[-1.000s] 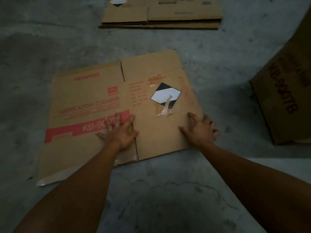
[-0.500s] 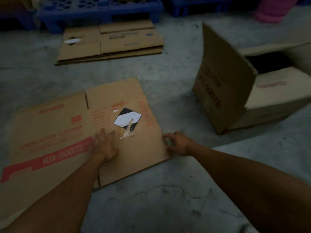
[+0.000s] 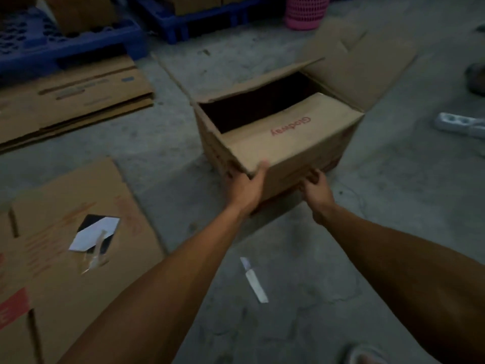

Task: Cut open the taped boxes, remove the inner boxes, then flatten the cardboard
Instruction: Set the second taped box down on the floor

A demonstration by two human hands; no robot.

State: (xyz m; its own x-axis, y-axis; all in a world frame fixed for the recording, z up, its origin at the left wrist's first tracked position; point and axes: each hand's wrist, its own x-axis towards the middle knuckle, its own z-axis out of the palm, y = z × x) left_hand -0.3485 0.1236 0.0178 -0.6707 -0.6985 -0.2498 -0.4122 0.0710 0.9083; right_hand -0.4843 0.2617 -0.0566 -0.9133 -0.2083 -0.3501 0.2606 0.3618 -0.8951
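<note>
The open cardboard box (image 3: 283, 137) stands on the concrete floor (image 3: 393, 219) right of centre in the frame, its near flap folded in over a dark interior (red lettering runs across that flap) and its far flap (image 3: 362, 61) thrown back toward the upper right. The left hand (image 3: 245, 186) grips the box's near lower corner, thumb up on the side wall. The right hand (image 3: 316, 189) curls its fingers against the box's bottom edge just beside it; whether it has a firm hold cannot be told. Below the hands, at lower centre, a knife (image 3: 254, 281) lies on the floor. At lower left lies a flattened box (image 3: 78, 258) bearing a black-and-white diamond label (image 3: 95, 232). A stack of flattened cardboard (image 3: 76, 98) sits at upper left, with blue pallets (image 3: 65, 40) behind it and a pink basket (image 3: 305, 11) at the top edge.
</note>
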